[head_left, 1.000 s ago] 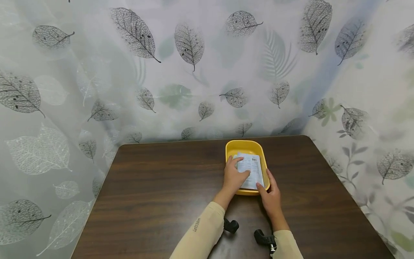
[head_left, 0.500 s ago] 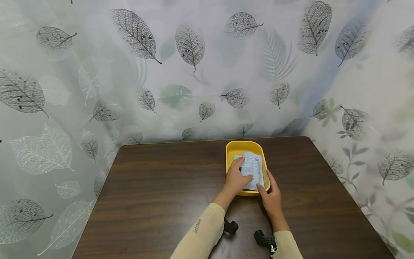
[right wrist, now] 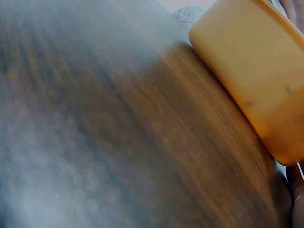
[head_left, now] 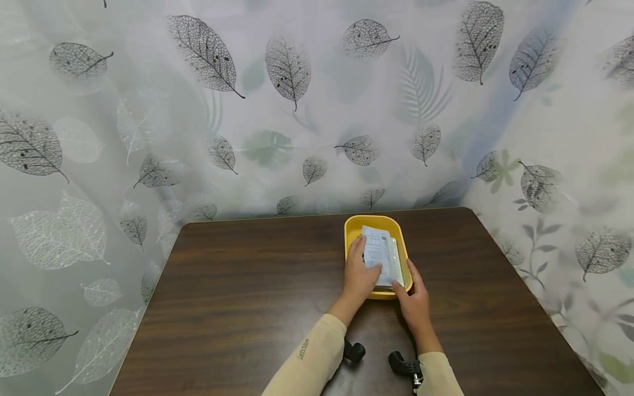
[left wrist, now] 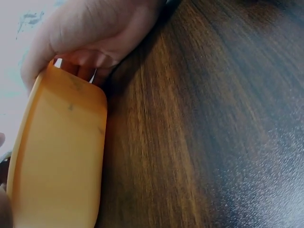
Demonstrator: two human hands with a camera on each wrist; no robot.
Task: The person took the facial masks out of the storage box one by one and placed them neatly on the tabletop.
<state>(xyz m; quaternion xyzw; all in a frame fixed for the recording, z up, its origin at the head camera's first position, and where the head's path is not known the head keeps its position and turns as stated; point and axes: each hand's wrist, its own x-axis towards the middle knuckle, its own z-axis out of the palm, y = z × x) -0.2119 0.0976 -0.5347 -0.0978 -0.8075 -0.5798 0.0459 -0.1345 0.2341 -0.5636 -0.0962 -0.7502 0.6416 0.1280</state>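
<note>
A yellow plastic tray (head_left: 350,226) with rounded corners stands on the table and holds a flat white packet (head_left: 378,247) printed with small text and a dark code. My left hand (head_left: 360,272) reaches over the tray's left side and grips the packet, thumb across its face and fingers at its left edge. Under it, to the right, shows a pale flat piece with a greenish edge (head_left: 395,258). My right hand (head_left: 417,302) grips the tray's front right corner, thumb inside the rim, fingers along the outer wall. Faint marks dot the tray's front wall (left wrist: 61,142).
The dark wood-grain table (head_left: 247,286) ends just behind the tray. Behind and beside it hangs a leaf-patterned curtain (head_left: 317,110). Black wrist devices (head_left: 354,351) sit below both wrists, between the beige sleeves (head_left: 312,352).
The white packet first shifted right, then came left and slightly away, uncovering the pale piece on its right. My left hand moved with it. My right hand and the tray stayed almost still.
</note>
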